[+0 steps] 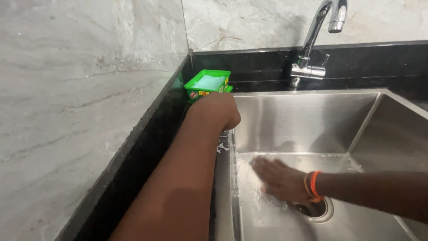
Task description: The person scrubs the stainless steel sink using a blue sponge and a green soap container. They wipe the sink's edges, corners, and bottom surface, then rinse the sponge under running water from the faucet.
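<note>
The right hand [278, 178] is being pressed flat, fingers together, on the wet floor of the steel sink [312, 116], just beside the drain [314, 209] at five o'clock. The left hand [216, 111] is being rested, fingers curled under, on the sink's left rim, touching the green soap tub [207, 84] at twelve o'clock.

Around me rise pale grey-veined marble walls [80, 89], meeting in a corner (a thin seam marks it). Below them runs a glossy black stone counter [147, 129], carrying a curved chrome faucet [312, 44].
</note>
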